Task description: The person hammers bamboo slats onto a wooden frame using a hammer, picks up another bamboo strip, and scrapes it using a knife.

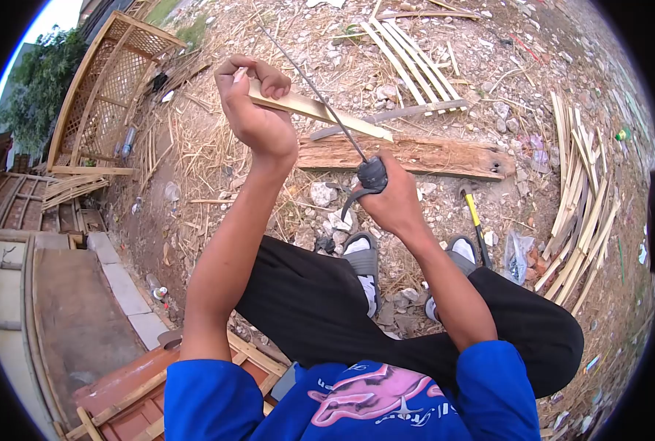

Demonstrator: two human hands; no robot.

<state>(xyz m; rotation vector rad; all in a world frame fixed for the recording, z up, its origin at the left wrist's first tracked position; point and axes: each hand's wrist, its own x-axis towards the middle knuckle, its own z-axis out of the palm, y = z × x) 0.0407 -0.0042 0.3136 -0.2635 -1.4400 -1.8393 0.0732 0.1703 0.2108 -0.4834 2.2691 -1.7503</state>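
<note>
My left hand [258, 110] is raised at the upper middle, its fingers wrapped round one end of a pale split bamboo strip [320, 110]. The strip slants down to the right, above a weathered wooden beam [416, 156] on the ground. My right hand [392, 195] grips the dark, wrapped handle [372, 175] of a long thin metal tool. Its narrow blade [298, 71] points up and to the left and crosses the strip. A dark strap hangs from the handle.
A hammer [475, 220] with a yellow and black handle lies right of my feet. Bamboo strips are piled at the right [585, 206], and a slatted bamboo piece [414, 66] lies beyond the beam. A lattice frame [107, 95] stands at upper left. Rubble and shavings cover the ground.
</note>
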